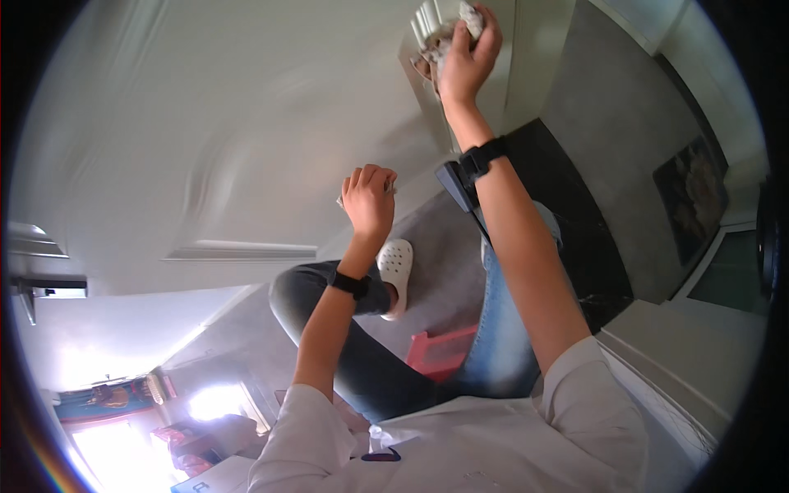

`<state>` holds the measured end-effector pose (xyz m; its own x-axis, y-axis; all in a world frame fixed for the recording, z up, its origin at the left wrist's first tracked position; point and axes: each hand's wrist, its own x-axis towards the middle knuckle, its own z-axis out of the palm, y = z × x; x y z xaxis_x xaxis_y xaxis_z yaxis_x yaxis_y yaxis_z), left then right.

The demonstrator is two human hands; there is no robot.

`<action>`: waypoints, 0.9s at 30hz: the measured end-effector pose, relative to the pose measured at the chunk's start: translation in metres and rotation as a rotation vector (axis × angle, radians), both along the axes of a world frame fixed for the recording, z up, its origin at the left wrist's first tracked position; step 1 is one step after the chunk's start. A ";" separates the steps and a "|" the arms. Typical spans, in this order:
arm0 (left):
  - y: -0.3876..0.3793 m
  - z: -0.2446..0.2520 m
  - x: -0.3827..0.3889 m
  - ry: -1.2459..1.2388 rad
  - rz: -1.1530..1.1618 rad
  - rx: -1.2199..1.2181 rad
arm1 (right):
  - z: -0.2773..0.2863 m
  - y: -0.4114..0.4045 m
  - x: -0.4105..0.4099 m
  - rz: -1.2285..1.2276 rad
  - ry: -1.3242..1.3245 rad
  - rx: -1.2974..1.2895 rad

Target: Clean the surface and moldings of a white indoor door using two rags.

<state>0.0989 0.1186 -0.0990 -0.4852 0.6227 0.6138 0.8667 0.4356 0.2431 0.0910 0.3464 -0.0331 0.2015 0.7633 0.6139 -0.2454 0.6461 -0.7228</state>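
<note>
My right hand [468,65], at the top of the view, grips a crumpled whitish-brown cloth [439,52]. The cloth lies against or very near a white fluted moulding [425,24] beside the door frame; exact contact is hard to tell. Lower and to the left, my left hand [370,200] is curled around another small cloth [389,185], mostly hidden by the fingers. That hand is in front of a large white panelled door [277,142]. A black strap circles each wrist, and the right one carries a dark device [457,185].
A metal lever handle [58,288] sticks out from the door at far left. Under my legs stands a red plastic stool [441,351]. A black threshold strip [542,160] crosses the grey floor [447,265]. A dark patterned mat [690,197] lies at right.
</note>
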 end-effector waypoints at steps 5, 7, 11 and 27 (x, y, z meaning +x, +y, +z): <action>-0.017 -0.075 0.013 -0.191 -0.056 -0.240 | 0.014 -0.005 0.020 0.159 -0.041 -0.126; -0.023 -0.102 0.019 -0.265 -0.073 -0.317 | 0.007 0.003 0.024 0.192 -0.083 -0.123; -0.033 -0.139 0.041 -0.523 -0.218 -0.647 | -0.005 0.019 0.031 0.269 -0.084 -0.007; -0.026 -0.113 0.037 -0.746 -0.138 -0.690 | -0.006 0.020 0.034 0.366 -0.114 -0.120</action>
<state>0.1363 0.0922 -0.2121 -0.4943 0.8049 -0.3284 0.6502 0.5931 0.4749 0.1253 0.3661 -0.0392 -0.1613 0.8398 0.5184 -0.3573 0.4400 -0.8239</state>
